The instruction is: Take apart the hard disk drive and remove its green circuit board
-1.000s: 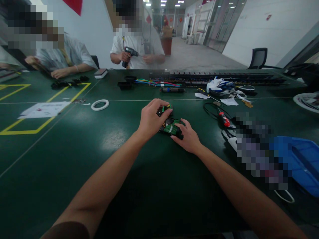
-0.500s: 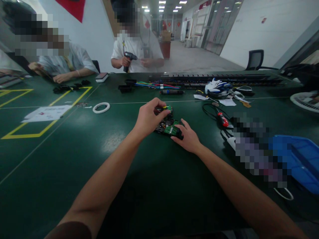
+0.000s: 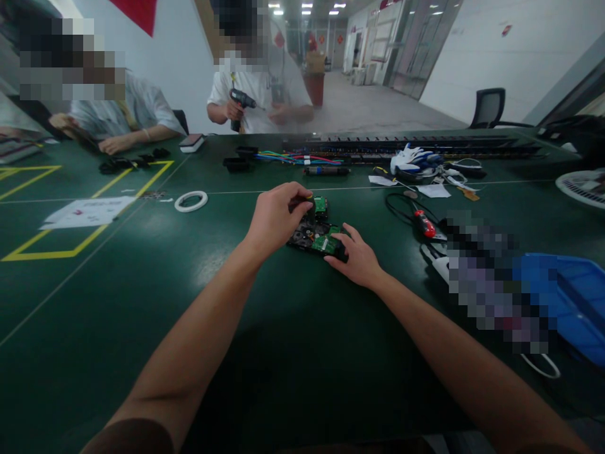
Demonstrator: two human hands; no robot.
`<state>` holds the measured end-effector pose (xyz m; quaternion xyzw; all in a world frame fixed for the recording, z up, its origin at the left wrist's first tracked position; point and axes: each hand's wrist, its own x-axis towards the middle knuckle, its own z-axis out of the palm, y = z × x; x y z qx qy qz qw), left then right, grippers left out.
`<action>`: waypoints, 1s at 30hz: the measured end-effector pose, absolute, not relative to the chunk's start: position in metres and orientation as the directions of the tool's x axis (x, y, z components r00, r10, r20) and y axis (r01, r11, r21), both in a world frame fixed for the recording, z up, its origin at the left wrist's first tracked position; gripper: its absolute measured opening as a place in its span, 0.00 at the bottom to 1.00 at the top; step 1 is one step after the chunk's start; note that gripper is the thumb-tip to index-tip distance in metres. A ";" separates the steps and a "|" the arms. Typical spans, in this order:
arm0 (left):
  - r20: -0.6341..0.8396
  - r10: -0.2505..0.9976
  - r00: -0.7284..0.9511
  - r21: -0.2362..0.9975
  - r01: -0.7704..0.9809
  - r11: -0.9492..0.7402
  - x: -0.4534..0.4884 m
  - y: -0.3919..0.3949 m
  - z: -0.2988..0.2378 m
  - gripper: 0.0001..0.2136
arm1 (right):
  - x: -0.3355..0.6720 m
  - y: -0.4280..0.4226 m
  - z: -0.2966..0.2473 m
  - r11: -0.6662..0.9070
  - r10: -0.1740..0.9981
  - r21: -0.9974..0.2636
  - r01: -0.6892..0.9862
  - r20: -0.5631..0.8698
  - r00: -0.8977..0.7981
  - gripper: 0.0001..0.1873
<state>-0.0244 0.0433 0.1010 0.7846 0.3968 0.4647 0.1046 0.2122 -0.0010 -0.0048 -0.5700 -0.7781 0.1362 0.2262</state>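
A black casing with a green circuit board (image 3: pixel 326 243) lies on the green table, its inner parts exposed. My right hand (image 3: pixel 357 258) grips the casing's right end, thumb at the near edge and fingers over the board. Above the casing's left part, my left hand (image 3: pixel 280 211) is closed in a pinch; a small dark piece with a bit of yellow shows at the fingertips, too hidden to name. Just behind the casing sits a second green circuit board (image 3: pixel 320 205), joined to it or touching it; I cannot tell which.
A white ring (image 3: pixel 191 202) and paper sheets (image 3: pixel 87 212) lie left. Coloured wires (image 3: pixel 283 157), a black cylinder (image 3: pixel 326 171) and gloves (image 3: pixel 411 161) lie behind. A red-handled tool (image 3: pixel 424 224) and blue tray (image 3: pixel 567 284) are right. Across the table, a person holds a power drill (image 3: pixel 242 98).
My left hand has shifted slightly left, uncovering more of the rear circuit board. My right hand keeps its grip on the casing.
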 end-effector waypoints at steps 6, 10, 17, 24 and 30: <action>0.654 0.724 0.221 0.591 0.449 -0.670 -0.012 0.040 0.092 0.08 | 0.213 -0.001 -0.005 0.316 0.947 -0.474 0.822 0.201 -0.249 0.34; 0.679 0.705 0.203 0.594 0.413 -0.690 -0.003 0.038 0.086 0.12 | 0.213 0.000 -0.008 0.329 0.943 -0.478 0.814 0.214 -0.255 0.34; 0.718 0.650 0.249 0.500 0.466 -0.730 -0.001 0.036 0.088 0.08 | 0.214 0.000 -0.009 0.336 0.940 -0.463 0.820 0.218 -0.263 0.34; 0.756 0.627 0.188 0.439 0.564 -0.699 -0.006 0.038 0.091 0.09 | 0.213 -0.001 -0.006 0.335 0.941 -0.475 0.814 0.218 -0.260 0.33; 0.732 0.641 0.231 0.449 0.544 -0.709 -0.007 0.040 0.087 0.11 | 0.213 -0.002 -0.005 0.319 0.946 -0.475 0.820 0.206 -0.249 0.33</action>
